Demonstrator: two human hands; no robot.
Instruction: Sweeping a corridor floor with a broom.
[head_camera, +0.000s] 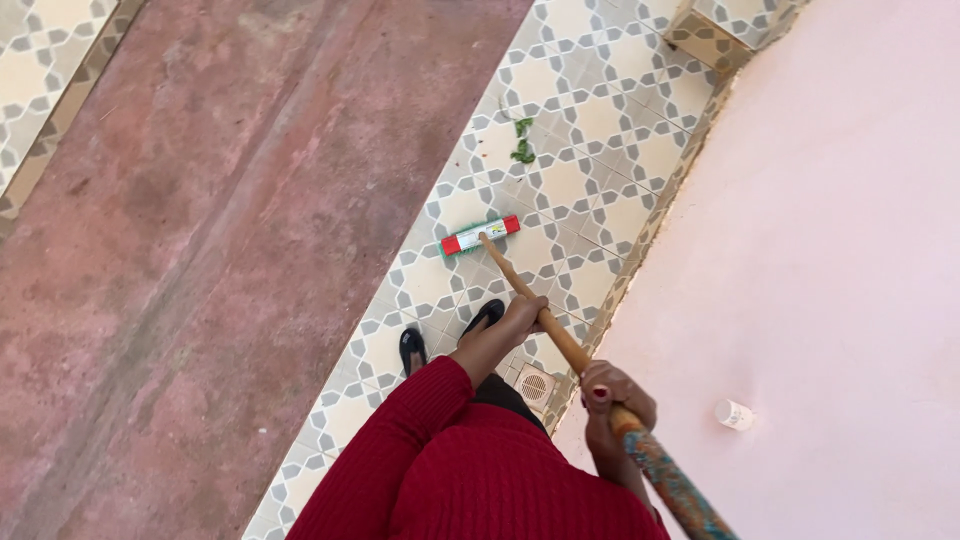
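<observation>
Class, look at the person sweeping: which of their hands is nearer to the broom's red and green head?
Left. The left hand grips the wooden handle lower down, closer to the broom head. The right hand holds the handle higher up, farther from the head.

The broom handle (560, 335) ran off the bottom edge behind the right hand (612, 395), its bristles hidden beneath the broom head (480, 236).

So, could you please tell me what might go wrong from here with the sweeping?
The green leaves lie beyond the broom head, so a short stroke may miss them. The floor drain sits just behind the shoes; dirt pulled back could fall into it. The left hand and right hand grip the broom handle close together, so control may be loose.
</observation>
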